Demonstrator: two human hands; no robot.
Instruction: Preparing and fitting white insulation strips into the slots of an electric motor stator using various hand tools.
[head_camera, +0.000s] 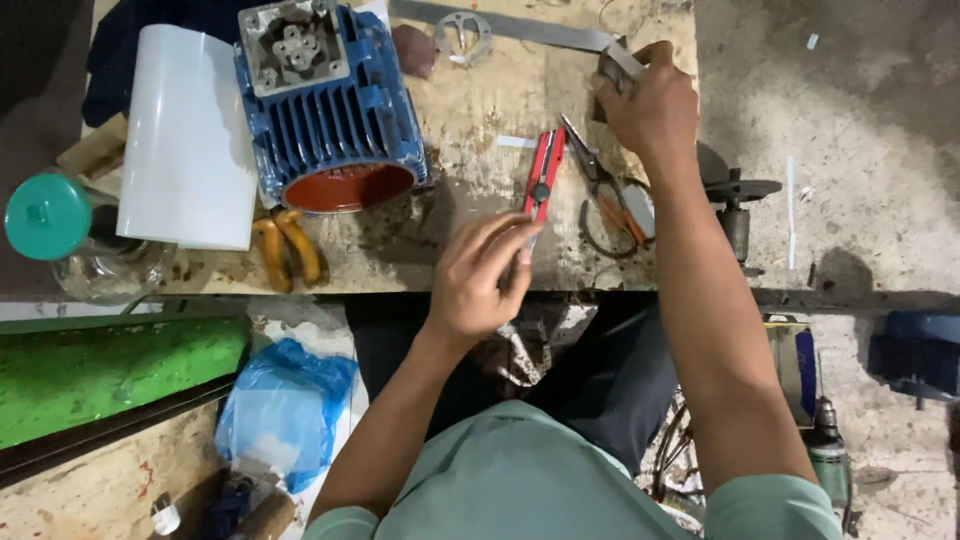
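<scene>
A scarred wooden workbench (480, 110) stands over a grey concrete floor (860, 110). A blue plastic bag (285, 405) sits below it, a white sheet (190, 135) beside the blue motor housing (330, 110). The left hand (485, 275) pinches the red utility knife (543, 175) near the bench's edge; the right hand (650, 105) grips a metal ruler (510, 25) at the far edge.

- The light is even and rather soft, bright enough on the bench (480, 110) and on the concrete floor (860, 100).
- It seems to come from above; short dark shadows lie under the blue motor (330, 110) and beside the right arm.
- The white sheet (190, 140) is almost overexposed and shows little detail.
- The left hand (485, 275) is slightly blurred at the fingers.
- The lower corners are darker, and the edges look a little stretched.
- The space under the bench is dim.
</scene>
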